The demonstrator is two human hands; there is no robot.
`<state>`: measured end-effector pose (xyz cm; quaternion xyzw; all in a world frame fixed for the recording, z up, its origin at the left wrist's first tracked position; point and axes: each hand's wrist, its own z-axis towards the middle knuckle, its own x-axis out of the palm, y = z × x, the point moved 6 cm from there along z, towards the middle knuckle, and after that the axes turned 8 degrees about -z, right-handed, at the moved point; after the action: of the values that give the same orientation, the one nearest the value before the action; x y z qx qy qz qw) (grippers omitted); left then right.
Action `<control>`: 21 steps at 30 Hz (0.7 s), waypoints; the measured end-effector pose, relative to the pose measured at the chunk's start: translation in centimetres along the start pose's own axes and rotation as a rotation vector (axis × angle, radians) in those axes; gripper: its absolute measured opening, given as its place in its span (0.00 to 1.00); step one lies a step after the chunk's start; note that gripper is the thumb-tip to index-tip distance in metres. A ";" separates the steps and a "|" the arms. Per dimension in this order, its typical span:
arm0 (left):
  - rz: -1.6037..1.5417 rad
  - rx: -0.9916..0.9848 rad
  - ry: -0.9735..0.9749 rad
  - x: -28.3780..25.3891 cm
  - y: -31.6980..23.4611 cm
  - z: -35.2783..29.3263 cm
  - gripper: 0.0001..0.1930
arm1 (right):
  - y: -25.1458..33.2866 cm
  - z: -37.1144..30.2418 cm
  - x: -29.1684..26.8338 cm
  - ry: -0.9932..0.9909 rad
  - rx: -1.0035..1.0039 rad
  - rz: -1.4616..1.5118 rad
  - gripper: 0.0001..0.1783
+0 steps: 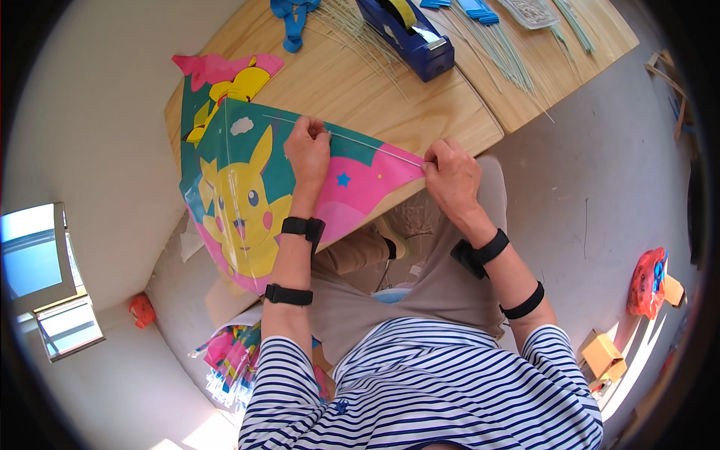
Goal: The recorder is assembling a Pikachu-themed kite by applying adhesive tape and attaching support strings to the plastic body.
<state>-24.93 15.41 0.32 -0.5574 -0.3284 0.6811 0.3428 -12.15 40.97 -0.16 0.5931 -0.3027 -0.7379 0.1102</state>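
Observation:
A green and pink kite (pixel 259 202) printed with a yellow long-eared cartoon creature lies over the table's near left part, its lower portion hanging past the edge. Along its upper right edge runs a thin pale rod (pixel 367 142). My left hand (pixel 307 154) is closed in a pinch on the rod, about midway along that edge. At the kite's right corner, my right hand (pixel 452 176) pinches the pink tip, where the rod's end also reaches. My fingers hide the exact contact at both spots.
Another kite (pixel 266 71) lies behind on the wooden table (pixel 450 112). A blue tape dispenser (pixel 409 37), several thin rods (pixel 495 52), blue strips (pixel 292 22) and a clear tub (pixel 531 11) sit at the back. Packed kites (pixel 232 356) stand low at left; a red bag (pixel 646 283) is at right.

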 end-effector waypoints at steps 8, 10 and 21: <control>0.125 0.084 -0.018 0.4 -0.3 0.2 0.06 | 0.0 0.0 0.1 0.001 -0.001 0.004 0.04; 0.162 0.104 -0.027 0.6 -0.6 0.1 0.06 | 0.0 0.0 0.1 0.002 0.000 0.003 0.04; 0.128 0.093 -0.056 0.0 0.1 0.1 0.06 | 0.0 0.0 0.0 0.002 0.000 0.011 0.04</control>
<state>-25.05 15.33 0.24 -0.5415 -0.2696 0.7314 0.3149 -12.11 40.94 -0.15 0.5922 -0.3060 -0.7366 0.1144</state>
